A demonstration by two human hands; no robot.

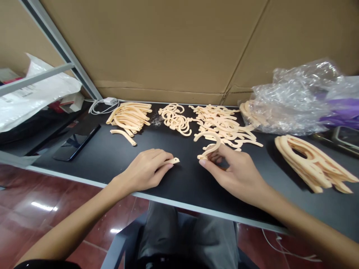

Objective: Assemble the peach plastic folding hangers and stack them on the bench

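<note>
My left hand [151,168] is closed around a pale curved strip [174,161]; only its end, with a small dark hole, sticks out past the fingers. In my right hand [234,168] is a pale hook-shaped piece [214,140], pinched near its lower curl. The two pieces are apart, held over the black table [185,183]. Beyond my left hand lies a pile of curved strips [130,114], with a single strip [123,136] in front of it. Small curled pieces [175,117] and a heap of S-shaped pieces [217,121] lie beyond my right hand.
At right sits a stack of larger openwork pieces [314,162], with clear plastic bags [297,101] behind. A phone [77,142], a white cable with charger [108,102] and a white package [42,91] are at left. A cardboard wall [168,48] backs the table.
</note>
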